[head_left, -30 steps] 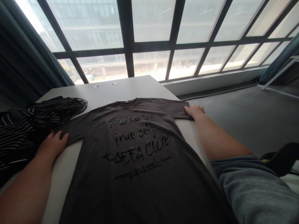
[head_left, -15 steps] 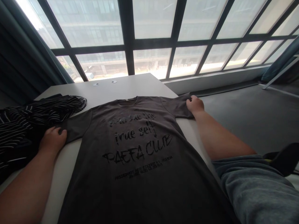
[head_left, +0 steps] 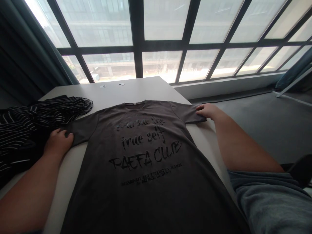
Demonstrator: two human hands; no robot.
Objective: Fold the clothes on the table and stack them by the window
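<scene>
A dark grey T-shirt (head_left: pixel 146 156) with black lettering lies flat, face up, on a white table (head_left: pixel 136 89), collar toward the window. My left hand (head_left: pixel 58 143) rests at the end of the shirt's left sleeve (head_left: pixel 83 128), fingers curled onto the hem. My right hand (head_left: pixel 207 110) reaches to the end of the right sleeve (head_left: pixel 186 112) at the table's right edge, its fingers closed on the hem. Both forearms are bare; a grey-blue trouser leg (head_left: pixel 270 201) shows at the lower right.
A crumpled black garment with white stripes (head_left: pixel 31 122) lies on the table's left side, touching my left hand. Two small round caps (head_left: pixel 112 85) sit near the table's far edge. Behind are large windows with dark frames; grey floor (head_left: pixel 263 120) lies to the right.
My left hand's fingers went from spread flat to curled on the left sleeve end. My right hand closed on the right sleeve hem, lifted it briefly, and now holds it low again.
</scene>
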